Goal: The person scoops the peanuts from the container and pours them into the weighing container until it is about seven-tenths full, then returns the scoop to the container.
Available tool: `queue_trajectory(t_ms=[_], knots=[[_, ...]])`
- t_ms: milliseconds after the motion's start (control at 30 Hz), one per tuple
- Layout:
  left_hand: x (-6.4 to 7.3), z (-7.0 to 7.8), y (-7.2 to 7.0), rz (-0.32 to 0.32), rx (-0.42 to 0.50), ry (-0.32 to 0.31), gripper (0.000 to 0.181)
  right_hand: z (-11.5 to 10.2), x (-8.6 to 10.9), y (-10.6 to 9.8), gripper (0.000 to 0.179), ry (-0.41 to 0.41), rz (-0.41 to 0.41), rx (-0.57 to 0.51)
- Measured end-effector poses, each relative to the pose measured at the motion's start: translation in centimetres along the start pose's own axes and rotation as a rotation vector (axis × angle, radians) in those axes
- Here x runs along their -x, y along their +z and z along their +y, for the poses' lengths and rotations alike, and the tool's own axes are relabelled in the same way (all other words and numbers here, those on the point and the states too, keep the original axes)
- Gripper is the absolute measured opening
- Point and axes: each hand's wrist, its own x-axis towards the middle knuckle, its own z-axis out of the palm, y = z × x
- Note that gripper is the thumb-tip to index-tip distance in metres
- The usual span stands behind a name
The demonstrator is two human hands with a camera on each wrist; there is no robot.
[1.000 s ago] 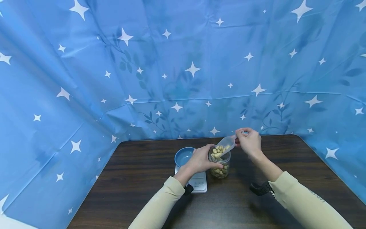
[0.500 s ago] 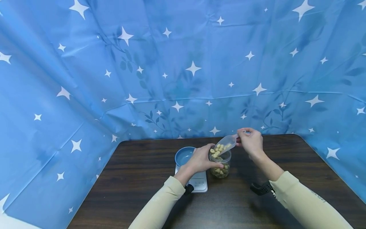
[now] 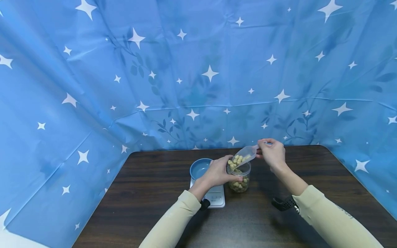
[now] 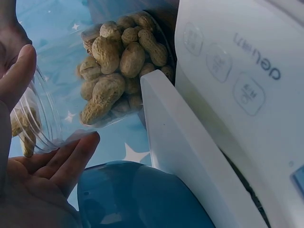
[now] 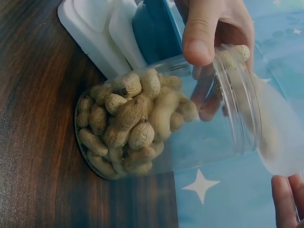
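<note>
My left hand (image 3: 218,172) grips a clear jar (image 5: 190,147) near its threaded mouth, thumb on the near side and fingers behind. Peanuts in their shells (image 5: 128,123) fill roughly the lower half of the jar, which stands on the table. My right hand (image 3: 271,153) pinches the handle of a translucent scoop (image 3: 248,152) above the jar. Tilted down to the left, the scoop carries several peanuts (image 3: 237,161), its lip at the jar's mouth. In the right wrist view, the fingertips (image 5: 284,199) of my right hand show at the scoop's edge.
Left of the jar, a white kitchen scale (image 3: 216,197) stands on the dark wooden table (image 3: 149,193). A blue bowl (image 3: 199,168) sits on the scale's far part, close behind my left hand. A blue star-patterned cloth (image 3: 186,86) hangs behind the table.
The scoop and my right hand have shifted slightly up and to the right. Peanuts in the scoop have slid a little toward its lip. My left hand keeps its grip on the jar.
</note>
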Motion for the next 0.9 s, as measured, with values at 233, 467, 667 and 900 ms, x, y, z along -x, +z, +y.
queue_trajectory(t_ms=[233,467,667,900], knots=[[0.07,0.05,-0.05,-0.006,-0.013,0.016,0.087,0.07,0.48,0.41,0.038,-0.012,-0.063,0.027],[0.06,0.05,-0.09,0.001,-0.010,0.017,0.087,0.07,0.62,0.63,0.039,-0.013,-0.078,0.012],[-0.05,0.01,-0.10,-0.002,-0.011,0.011,0.086,0.25,0.49,0.54,0.037,0.019,-0.047,-0.032],[-0.08,0.03,-0.14,-0.003,-0.009,0.009,0.087,0.08,0.51,0.31,0.039,0.055,-0.032,-0.066]])
